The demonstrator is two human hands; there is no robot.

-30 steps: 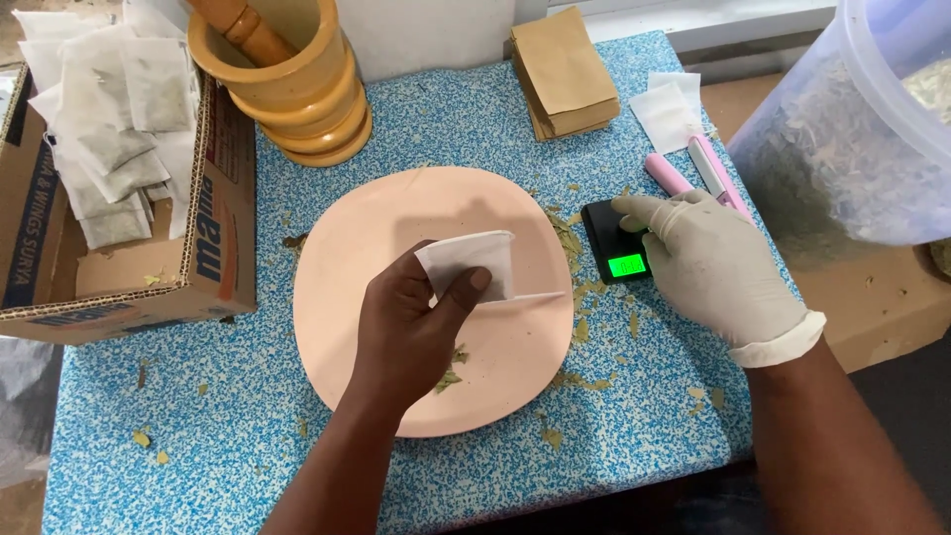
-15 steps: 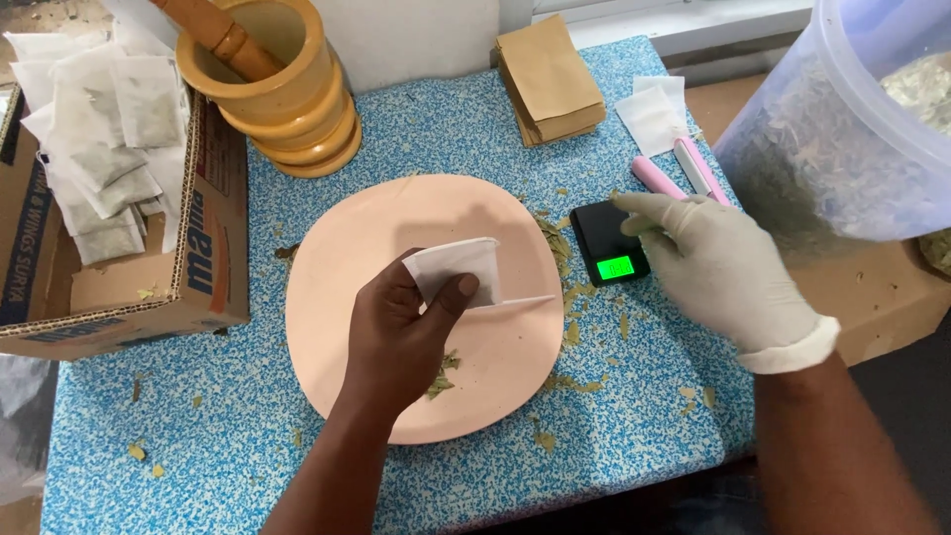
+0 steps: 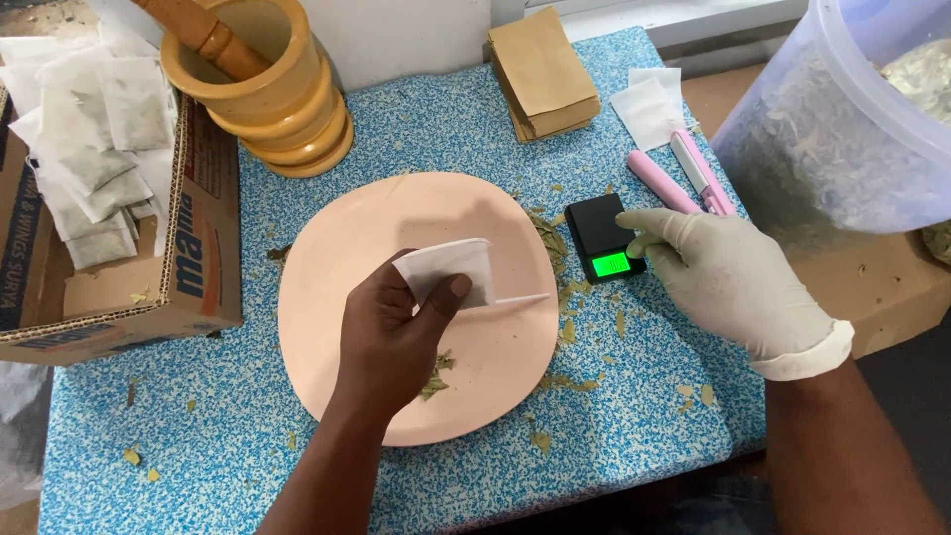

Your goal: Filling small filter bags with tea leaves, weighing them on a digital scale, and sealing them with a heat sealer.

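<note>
Small white paper sachet (image 3: 446,269) stayed pinched in the bare left hand (image 3: 391,342) mid-frame; the gloved right hand (image 3: 733,282), fingers loosely spread, had drawn slightly off the black pocket scale (image 3: 606,238).

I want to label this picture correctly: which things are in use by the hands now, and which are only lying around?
In use: left hand holding a small white bag over the pink plate; gloved right hand at the black pocket scale.

Lying about: wooden mortar, brown envelopes, cardboard box, pink sealer, plastic tub.

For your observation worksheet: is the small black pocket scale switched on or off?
On: the pocket scale has a display glowing green.
</note>
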